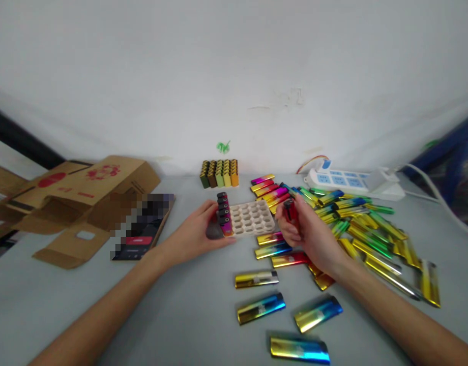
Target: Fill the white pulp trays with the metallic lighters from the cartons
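Observation:
A white moulded tray (253,218) with rows of sockets lies on the table. Along its left edge stands a column of several magenta lighters (225,216) with black tops. My left hand (198,226) grips that end of the tray, fingers behind and thumb in front. To the right of the tray, my right hand (308,231) is closed around a red lighter (290,211), its dark top pointing up. Under and around this hand lie loose metallic lighters, among them a red-and-gold lighter (289,260) and a blue-and-gold lighter (272,249).
A block of upright lighters (219,174) stands by the wall. More loose lighters (371,229) are heaped on the right, before a white power strip (337,179). An open cardboard box (100,178) and a phone-like screen (142,234) sit at left. Several lighters (261,308) lie in front.

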Motion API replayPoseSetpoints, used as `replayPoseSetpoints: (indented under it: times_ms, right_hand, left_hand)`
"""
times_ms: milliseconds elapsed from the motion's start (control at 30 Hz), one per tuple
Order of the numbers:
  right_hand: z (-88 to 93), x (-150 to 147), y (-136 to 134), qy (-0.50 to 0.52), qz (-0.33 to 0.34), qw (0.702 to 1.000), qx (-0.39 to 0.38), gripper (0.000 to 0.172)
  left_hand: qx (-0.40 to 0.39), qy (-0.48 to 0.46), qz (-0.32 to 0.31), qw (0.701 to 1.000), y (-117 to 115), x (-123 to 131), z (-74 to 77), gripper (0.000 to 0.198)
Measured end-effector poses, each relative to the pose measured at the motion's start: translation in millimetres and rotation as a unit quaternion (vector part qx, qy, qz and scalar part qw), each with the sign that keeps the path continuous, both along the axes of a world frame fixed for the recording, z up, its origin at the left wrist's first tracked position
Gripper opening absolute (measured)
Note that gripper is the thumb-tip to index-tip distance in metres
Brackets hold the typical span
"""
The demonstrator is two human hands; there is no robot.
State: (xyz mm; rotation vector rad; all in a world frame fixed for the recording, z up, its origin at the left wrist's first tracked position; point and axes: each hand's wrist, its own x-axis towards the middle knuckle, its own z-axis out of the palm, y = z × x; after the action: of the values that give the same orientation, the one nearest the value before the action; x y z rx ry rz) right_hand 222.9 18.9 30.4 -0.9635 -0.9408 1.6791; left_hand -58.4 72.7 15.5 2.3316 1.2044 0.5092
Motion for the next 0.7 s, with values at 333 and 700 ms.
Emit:
replayPoseSetpoints:
  times_ms: [333, 700]
  right_hand:
    - [-6.5, -5, -1, -0.116, -0.104, 0.987, 0.034, 0.065]
    - [-18.4, 0, -2, -0.199, -0.104, 0.97, 0.094, 0.058]
  left_hand:
    - [-0.005, 0.006, 0.0, 1.0, -1, -1, 3.0, 0.066]
    - [-0.004, -0.01, -0.003, 1.0, 0, -1, 1.6, 0.062]
